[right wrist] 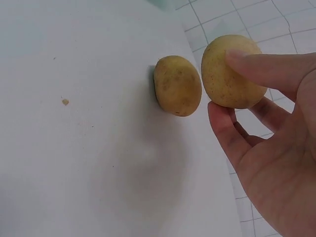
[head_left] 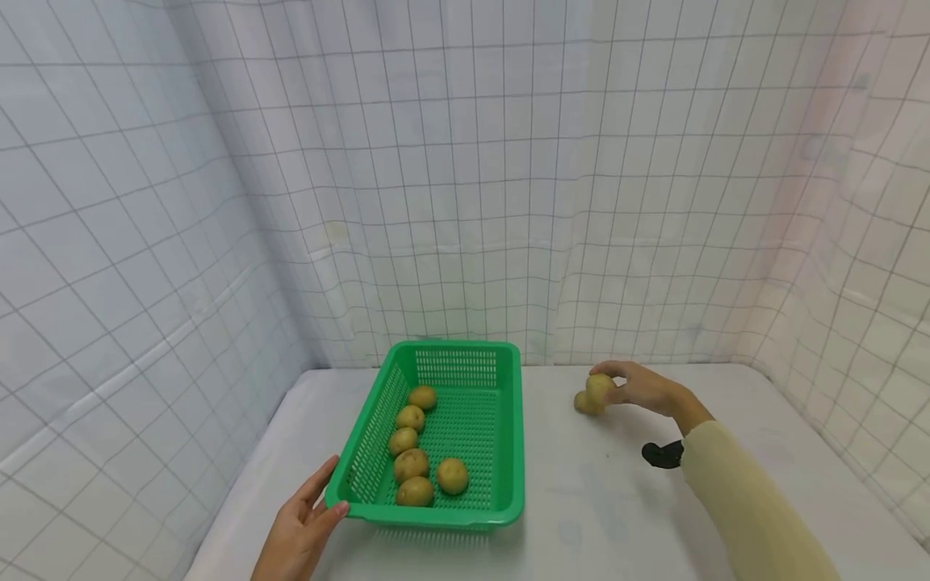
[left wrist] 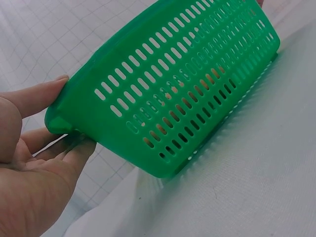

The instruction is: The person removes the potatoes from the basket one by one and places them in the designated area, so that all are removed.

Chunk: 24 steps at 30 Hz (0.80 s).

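A green plastic basket (head_left: pixel 512 452) stands on the white table with several potatoes (head_left: pixel 411 466) in it, mostly along its left side. My left hand (head_left: pixel 298 528) grips the basket's near left corner; in the left wrist view the thumb (left wrist: pixel 42 96) lies on the rim and the fingers are under it. At the right, my right hand (head_left: pixel 643 389) holds a potato (right wrist: pixel 229 74) between thumb and fingers. Close beside it in the right wrist view, another potato (right wrist: pixel 177 86) rests on the table.
A black strap-like object (head_left: pixel 663 454) shows at the right wrist, by the cream sleeve (head_left: pixel 741 500). Small crumbs (right wrist: pixel 65 101) lie on the white tabletop (head_left: pixel 596 500). White grid-patterned sheets (head_left: pixel 472 161) hang behind the table and along both sides.
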{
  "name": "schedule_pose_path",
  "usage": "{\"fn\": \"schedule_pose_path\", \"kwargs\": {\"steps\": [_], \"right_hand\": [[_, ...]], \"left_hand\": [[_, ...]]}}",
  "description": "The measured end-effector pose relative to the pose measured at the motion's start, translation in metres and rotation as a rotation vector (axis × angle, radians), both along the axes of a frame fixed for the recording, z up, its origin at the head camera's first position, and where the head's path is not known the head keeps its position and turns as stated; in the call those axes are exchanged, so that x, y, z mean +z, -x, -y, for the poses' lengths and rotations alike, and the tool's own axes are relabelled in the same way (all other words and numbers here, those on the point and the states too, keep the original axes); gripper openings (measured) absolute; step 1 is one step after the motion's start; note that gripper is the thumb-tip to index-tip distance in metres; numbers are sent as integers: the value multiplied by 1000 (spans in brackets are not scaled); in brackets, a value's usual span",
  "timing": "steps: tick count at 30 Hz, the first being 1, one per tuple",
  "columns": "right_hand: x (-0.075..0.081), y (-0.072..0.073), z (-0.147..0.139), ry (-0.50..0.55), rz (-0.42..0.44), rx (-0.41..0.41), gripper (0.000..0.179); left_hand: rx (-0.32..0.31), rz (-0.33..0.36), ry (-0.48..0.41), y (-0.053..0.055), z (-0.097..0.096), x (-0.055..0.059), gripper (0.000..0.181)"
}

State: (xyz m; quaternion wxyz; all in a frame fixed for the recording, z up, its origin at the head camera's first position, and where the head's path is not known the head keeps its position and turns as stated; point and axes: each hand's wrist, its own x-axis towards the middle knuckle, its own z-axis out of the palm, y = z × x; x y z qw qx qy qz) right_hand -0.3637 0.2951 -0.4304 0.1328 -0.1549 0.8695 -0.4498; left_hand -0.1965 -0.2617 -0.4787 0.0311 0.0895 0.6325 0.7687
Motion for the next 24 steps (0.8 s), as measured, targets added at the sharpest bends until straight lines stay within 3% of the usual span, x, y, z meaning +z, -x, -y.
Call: {"fn": "schedule_pose_path", "kwargs": {"steps": [9, 17, 24], "right_hand": [[-16, 0, -13, 54, 1, -35, 48], [-30, -6, -26, 33, -3, -113, 52], [-42, -9, -34, 5, 1, -134, 52]], "left_hand": [[3, -12, -7, -2, -1, 1, 78], [11, -16, -1, -1, -1, -1, 78], [8, -22, -9, -1, 0, -2, 77]]}}
